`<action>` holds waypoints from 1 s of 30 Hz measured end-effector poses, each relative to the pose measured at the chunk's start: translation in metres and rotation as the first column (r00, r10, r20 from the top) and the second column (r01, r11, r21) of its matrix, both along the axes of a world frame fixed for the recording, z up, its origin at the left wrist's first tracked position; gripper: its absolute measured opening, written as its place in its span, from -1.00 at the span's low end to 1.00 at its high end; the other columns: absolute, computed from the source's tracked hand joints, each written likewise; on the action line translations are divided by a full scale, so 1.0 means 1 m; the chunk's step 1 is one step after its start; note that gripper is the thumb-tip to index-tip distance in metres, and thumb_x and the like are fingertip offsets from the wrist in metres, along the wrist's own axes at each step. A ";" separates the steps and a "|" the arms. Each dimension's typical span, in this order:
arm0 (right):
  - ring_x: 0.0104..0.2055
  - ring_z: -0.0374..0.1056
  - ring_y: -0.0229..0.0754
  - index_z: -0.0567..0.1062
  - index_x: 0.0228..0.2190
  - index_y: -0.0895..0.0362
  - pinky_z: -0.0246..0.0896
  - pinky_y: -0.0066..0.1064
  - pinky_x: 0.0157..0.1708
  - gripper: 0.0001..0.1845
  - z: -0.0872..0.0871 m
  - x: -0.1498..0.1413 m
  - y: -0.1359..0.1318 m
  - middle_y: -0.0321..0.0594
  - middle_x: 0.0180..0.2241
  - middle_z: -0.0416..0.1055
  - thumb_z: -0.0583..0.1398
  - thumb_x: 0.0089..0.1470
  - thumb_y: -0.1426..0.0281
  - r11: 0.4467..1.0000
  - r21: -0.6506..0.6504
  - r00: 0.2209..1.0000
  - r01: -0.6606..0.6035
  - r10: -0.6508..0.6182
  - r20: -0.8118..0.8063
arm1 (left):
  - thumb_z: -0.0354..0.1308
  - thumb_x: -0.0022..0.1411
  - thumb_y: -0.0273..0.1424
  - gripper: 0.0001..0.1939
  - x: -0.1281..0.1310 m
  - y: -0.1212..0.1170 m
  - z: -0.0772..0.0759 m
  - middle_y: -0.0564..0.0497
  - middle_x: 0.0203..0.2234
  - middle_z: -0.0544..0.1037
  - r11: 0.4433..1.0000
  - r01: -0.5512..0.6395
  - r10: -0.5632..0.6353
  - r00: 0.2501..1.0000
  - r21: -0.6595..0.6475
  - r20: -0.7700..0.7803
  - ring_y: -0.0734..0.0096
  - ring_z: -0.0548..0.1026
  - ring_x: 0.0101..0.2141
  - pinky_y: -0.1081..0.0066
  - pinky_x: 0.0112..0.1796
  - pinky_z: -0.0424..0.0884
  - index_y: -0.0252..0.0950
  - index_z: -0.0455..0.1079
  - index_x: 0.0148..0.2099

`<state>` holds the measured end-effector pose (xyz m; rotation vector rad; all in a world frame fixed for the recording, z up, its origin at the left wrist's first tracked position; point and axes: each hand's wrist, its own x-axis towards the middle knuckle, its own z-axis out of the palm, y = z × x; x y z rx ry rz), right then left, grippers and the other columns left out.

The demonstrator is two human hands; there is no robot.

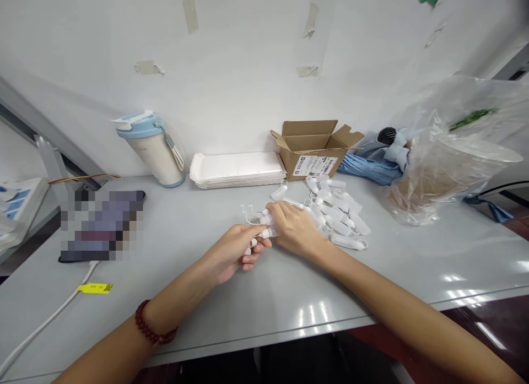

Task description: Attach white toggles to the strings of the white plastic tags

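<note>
My left hand (231, 253) is closed around small plastic squeeze bottles with white caps; one white cap (251, 244) shows between its fingers. My right hand (295, 227) touches it from the right, its fingers wrapped over more of these bottles, largely hidden by the hand. From this group, a squeeze bottle's white neck (266, 221) and thin looped cap straps (249, 214) stick out to the left. Just beyond and right of my right hand lies a loose pile of several translucent squeeze bottles (336, 226). A single squeeze bottle (347, 242) rests at the pile's near side.
An open cardboard box (314, 158) stands behind the pile, beside a stack of white envelopes (239, 169). A tumbler (155, 152) and a phone (103, 224) with a cable (49, 320) are left. Right are a blue folded umbrella (367, 168) and a plastic-wrapped tub (442, 174).
</note>
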<state>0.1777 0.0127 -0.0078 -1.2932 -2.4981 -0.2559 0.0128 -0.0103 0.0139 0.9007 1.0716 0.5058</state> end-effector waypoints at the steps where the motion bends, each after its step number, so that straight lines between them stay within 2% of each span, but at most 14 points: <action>1: -0.29 0.29 -0.08 0.30 -0.22 0.22 0.08 -0.36 -0.42 -0.69 -0.001 0.001 0.001 -0.05 -0.31 0.40 0.05 -0.10 0.57 1.000 0.018 1.000 -0.006 0.006 -0.011 | 0.09 0.15 -0.12 -0.65 -0.001 0.000 0.000 0.18 -0.63 0.18 1.000 -0.004 0.004 1.000 0.017 0.006 0.72 0.02 -0.71 0.59 -0.71 -0.01 -0.35 0.30 -0.41; 6: -0.31 0.28 -0.08 0.30 -0.23 0.21 0.06 -0.36 -0.43 -0.67 -0.004 0.003 0.002 -0.06 -0.33 0.39 0.04 -0.13 0.60 0.996 0.084 0.999 -0.020 0.022 -0.028 | 0.20 0.06 -0.15 -0.66 -0.003 0.000 0.000 0.19 -0.63 0.17 0.988 0.018 -0.013 0.999 0.156 -0.032 0.68 0.08 -0.68 0.59 -0.72 0.04 -0.31 0.22 -0.44; 8: -0.31 0.27 -0.08 0.31 -0.24 0.21 0.06 -0.36 -0.44 -0.70 -0.005 0.002 0.003 -0.06 -0.32 0.40 0.05 -0.12 0.59 0.996 0.087 1.000 -0.019 0.020 -0.021 | 0.21 0.07 -0.19 -0.68 -0.002 -0.001 0.000 0.19 -0.65 0.15 0.976 0.034 -0.025 0.999 0.215 -0.044 0.67 0.08 -0.68 0.59 -0.72 0.06 -0.31 0.21 -0.48; 10: -0.31 0.27 -0.09 0.32 -0.25 0.21 0.05 -0.36 -0.44 -0.72 -0.005 0.002 0.003 -0.06 -0.33 0.40 0.05 -0.09 0.58 0.996 0.091 1.000 -0.015 0.016 -0.019 | 0.16 0.11 -0.20 -0.68 0.000 -0.002 0.000 0.18 -0.67 0.16 0.978 0.029 -0.023 0.999 0.208 -0.033 0.68 0.08 -0.70 0.59 -0.73 0.06 -0.32 0.23 -0.50; 15: -0.31 0.25 -0.10 0.32 -0.24 0.21 0.04 -0.37 -0.43 -0.74 -0.004 0.000 0.002 -0.09 -0.34 0.39 0.04 -0.05 0.59 0.992 0.126 1.000 -0.011 0.014 -0.024 | 0.02 0.16 -0.24 -0.65 0.004 0.001 -0.002 0.16 -0.72 0.17 0.997 0.006 0.003 0.993 -0.073 0.120 0.74 0.01 -0.77 0.62 -0.75 0.00 -0.34 0.20 -0.58; 18: -0.31 0.25 -0.10 0.32 -0.23 0.21 0.04 -0.36 -0.41 -0.76 -0.001 -0.001 0.001 -0.08 -0.34 0.40 0.00 0.03 0.59 0.987 0.162 1.000 -0.007 0.009 -0.006 | -0.04 0.16 -0.28 -0.62 0.001 0.006 -0.003 0.18 -0.77 0.11 0.972 0.044 0.008 0.977 -0.233 0.214 0.76 -0.08 -0.80 0.64 -0.79 -0.07 -0.34 0.15 -0.64; 21: -0.27 0.27 -0.10 0.33 -0.22 0.19 0.06 -0.36 -0.38 -0.75 0.001 0.003 0.004 -0.05 -0.29 0.41 -0.04 0.08 0.60 0.988 0.147 0.999 0.048 -0.045 -0.026 | -0.10 0.15 -0.29 -0.58 -0.004 0.009 -0.003 0.18 -0.81 0.05 0.945 0.077 0.014 0.961 -0.317 0.276 0.75 -0.14 -0.82 0.64 -0.82 -0.15 -0.33 0.10 -0.70; 23: -0.23 0.28 -0.09 0.33 -0.20 0.19 0.08 -0.37 -0.37 -0.74 0.001 0.006 0.007 -0.03 -0.23 0.41 0.01 0.04 0.58 0.990 0.066 0.984 0.121 -0.111 -0.136 | -0.09 0.12 -0.30 -0.62 -0.006 0.010 0.000 0.15 -0.79 0.10 0.952 0.046 0.054 0.948 -0.303 0.315 0.75 -0.13 -0.82 0.64 -0.83 -0.15 -0.34 0.14 -0.69; 25: -0.25 0.30 -0.10 0.31 -0.16 0.18 0.11 -0.38 -0.36 -0.70 0.001 0.009 0.009 -0.06 -0.21 0.42 0.08 -0.01 0.53 0.984 -0.086 0.934 0.154 -0.173 -0.312 | -0.07 0.06 -0.34 -0.72 -0.007 0.009 0.003 0.09 -0.70 0.24 0.969 -0.021 0.112 0.927 -0.248 0.359 0.72 0.00 -0.79 0.63 -0.81 -0.11 -0.37 0.27 -0.59; 27: -0.32 0.31 -0.15 0.31 -0.17 0.16 0.12 -0.40 -0.37 -0.66 0.003 0.009 0.010 -0.16 -0.29 0.44 0.15 -0.07 0.45 0.953 -0.288 0.849 0.097 -0.231 -0.476 | -0.03 0.02 -0.37 -0.80 -0.008 0.008 0.005 0.05 -0.60 0.31 0.980 -0.100 0.158 0.913 -0.171 0.377 0.67 0.14 -0.72 0.63 -0.78 -0.07 -0.38 0.34 -0.49; 30: -0.40 0.29 -0.22 0.35 -0.26 0.16 0.13 -0.41 -0.38 -0.66 0.009 0.006 0.008 -0.29 -0.42 0.41 0.23 -0.15 0.35 0.848 -0.524 0.713 -0.083 -0.316 -0.625 | 0.07 0.05 -0.36 -0.82 -0.011 0.008 0.005 0.13 -0.65 0.19 0.981 -0.192 0.180 0.944 0.016 0.276 0.68 0.10 -0.71 0.61 -0.74 -0.09 -0.36 0.30 -0.51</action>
